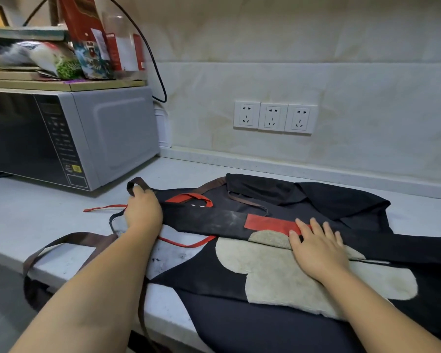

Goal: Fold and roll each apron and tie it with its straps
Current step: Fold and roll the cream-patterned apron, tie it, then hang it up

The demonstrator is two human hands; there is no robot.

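A black apron (214, 273) with a beige patch (267, 273) lies spread on the white counter (49, 215), its lower part hanging over the front edge. On top of it lies a folded black apron (209, 219) with a red patch (267, 222) and thin red straps (105, 207). My left hand (143, 210) grips the left end of that folded apron near a brown strap loop (135, 183). My right hand (316, 245) lies flat with fingers spread, pressing on the red patch and beige patch. More dark fabric (316, 197) is heaped behind.
A grey microwave (69, 138) stands at the back left with bags and boxes (87, 47) stacked on top and a black cable (155, 72) behind. Three wall sockets (274, 118) sit on the tiled backsplash. A brown strap (61, 243) loops over the counter's front edge.
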